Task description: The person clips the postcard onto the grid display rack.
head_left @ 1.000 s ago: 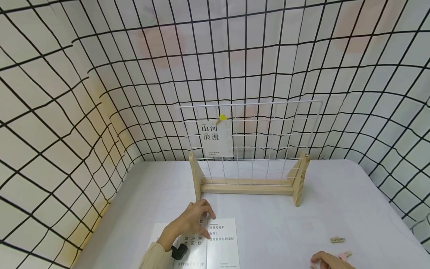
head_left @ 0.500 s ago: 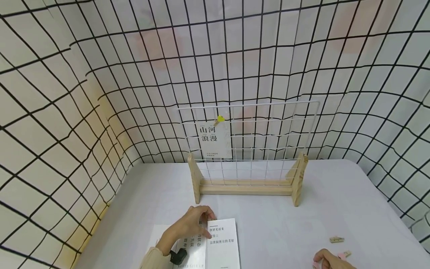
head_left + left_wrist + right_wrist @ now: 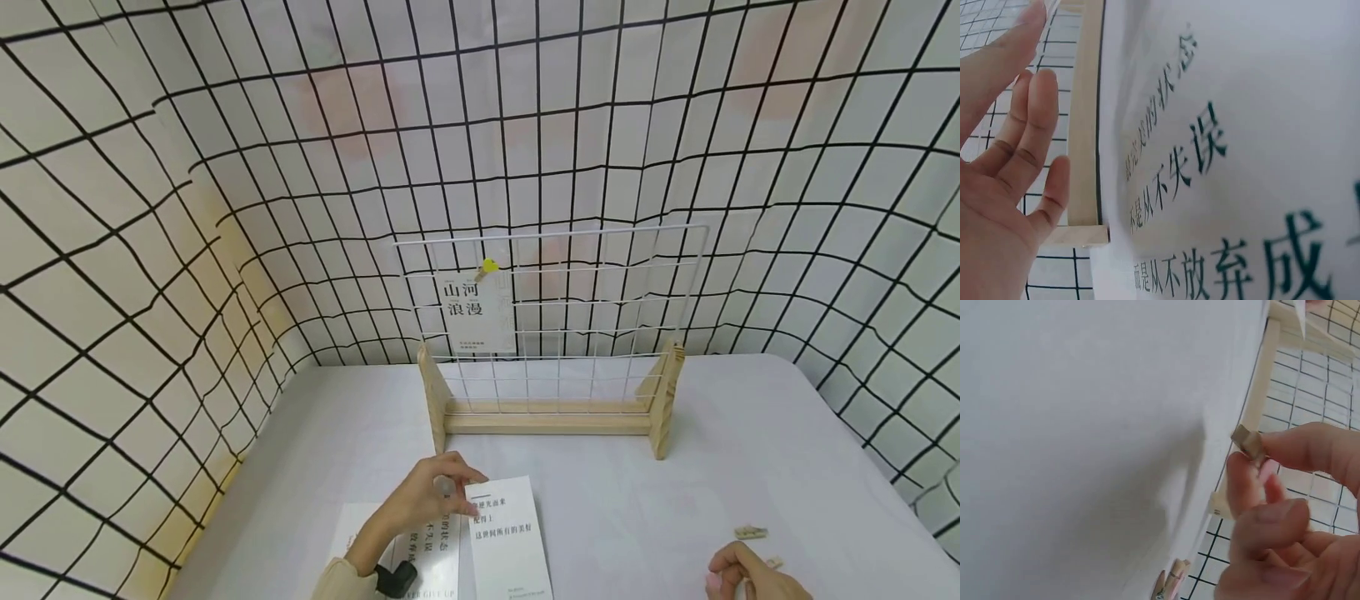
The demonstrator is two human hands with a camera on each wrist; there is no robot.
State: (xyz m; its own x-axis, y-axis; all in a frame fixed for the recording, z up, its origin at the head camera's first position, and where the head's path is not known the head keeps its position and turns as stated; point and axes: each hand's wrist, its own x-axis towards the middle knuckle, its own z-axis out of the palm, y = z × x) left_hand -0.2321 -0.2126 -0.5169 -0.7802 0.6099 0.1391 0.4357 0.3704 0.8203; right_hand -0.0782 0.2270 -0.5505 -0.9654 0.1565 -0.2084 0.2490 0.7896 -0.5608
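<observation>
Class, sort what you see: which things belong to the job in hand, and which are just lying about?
In use:
left hand lifting the top card
right hand pinching a small peg

Lying about:
wire rack
hung card
spare peg

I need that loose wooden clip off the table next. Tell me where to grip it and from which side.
Take the wooden clip by its two long flat sides, coming straight down from above. It lies flat on the white table with bare cloth all round, just ahead of the right hand, which already pinches another clip, so nothing blocks a pinch across its narrow width.
</observation>
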